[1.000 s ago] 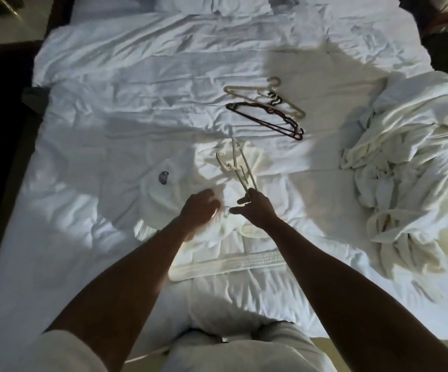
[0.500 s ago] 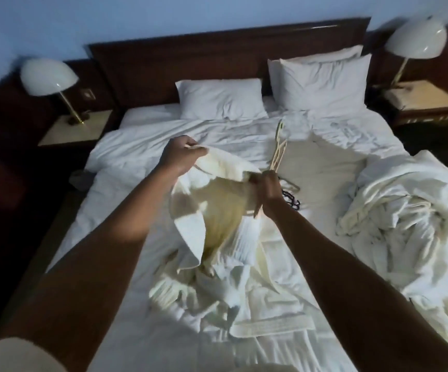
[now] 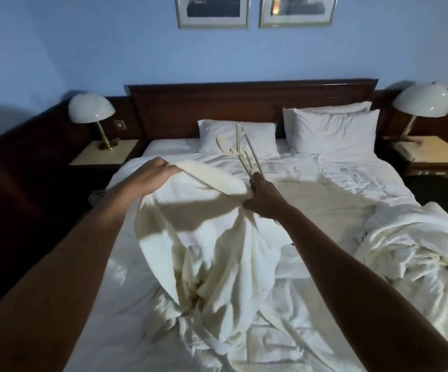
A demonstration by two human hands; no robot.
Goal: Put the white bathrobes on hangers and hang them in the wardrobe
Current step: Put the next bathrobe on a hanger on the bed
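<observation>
Left hand (image 3: 153, 175): fingers curled over the collar edge of the bathrobe (image 3: 204, 237), lifting it above the bed (image 3: 324, 205).
Bathrobe: white, creased; long axis drops from both hands to the bed's near edge.
Right hand (image 3: 264, 196): grips the collar's other end and the cream hanger (image 3: 240, 149).
Hanger: points up toward the headboard (image 3: 244, 103).
Second bathrobe (image 3: 410, 253): heaped at the bed's right edge.
</observation>
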